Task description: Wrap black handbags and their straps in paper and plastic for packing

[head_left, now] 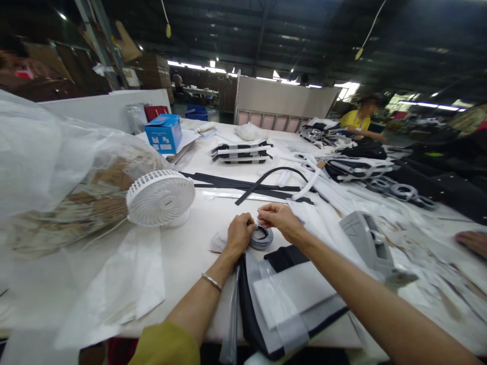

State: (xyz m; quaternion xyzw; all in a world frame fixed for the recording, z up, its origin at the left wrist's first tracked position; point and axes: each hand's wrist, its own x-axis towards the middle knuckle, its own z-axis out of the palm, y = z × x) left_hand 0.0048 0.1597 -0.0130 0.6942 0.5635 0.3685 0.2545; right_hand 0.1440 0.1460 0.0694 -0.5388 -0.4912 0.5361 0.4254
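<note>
My left hand (pixel 240 232) is closed at the left edge of a grey ring-shaped coil (pixel 262 239) on the table. Just above the coil, my right hand (pixel 280 218) makes a pinch, its fingertips close to those of the left. Whatever sits between the fingers is too small to make out. Under my forearms lies a folded black and white bag-like piece (pixel 292 296) with clear plastic around it. A small clear bag (pixel 217 243) lies beside my left hand. Beyond both hands, several black strips (pixel 243 183) stretch across the table.
A white fan (pixel 162 198) and a large plastic sack (pixel 87 187) stand at left, with a blue box (pixel 164 134) behind. A grey tape dispenser (pixel 367 243) stands right. Black-white bundles (pixel 243 152) lie farther back. A person in yellow (pixel 357 120) works beyond; another person's hand (pixel 474 242) shows far right.
</note>
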